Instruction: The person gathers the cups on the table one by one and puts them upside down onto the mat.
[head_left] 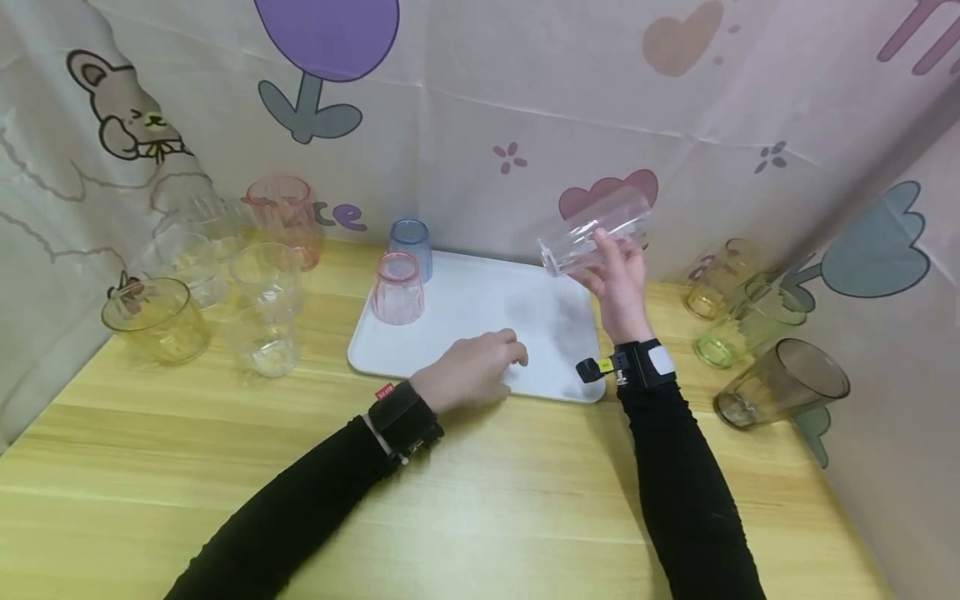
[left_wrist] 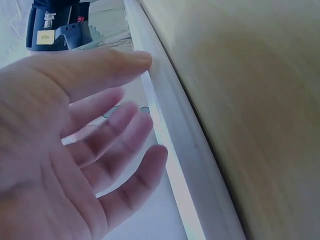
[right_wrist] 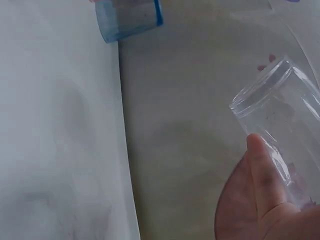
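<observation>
Two cups already stand mouth-down at the far left corner of the white tray (head_left: 480,333): a pink cup (head_left: 397,288) and, just behind it, a blue cup (head_left: 411,244). The rest of the tray is bare, so the work looks early on. Many more wait on the table (head_left: 480,500): a group of clear, pink and yellow glasses (head_left: 225,275) upright to the left, and yellow, green and smoky cups (head_left: 757,333) lying tilted to the right.

The right hand (head_left: 618,279) holds a clear cup (head_left: 594,231) in the air above the tray's far right edge, fingers and thumb clamped round its body. The cup is tipped on its side, mouth toward the left, not yet set down. It is colourless, see-through plastic or glass with a thickened rim, and looks empty.

The left hand (head_left: 472,371) rests on the tray's near edge with fingers relaxed and slightly apart, holding nothing
</observation>
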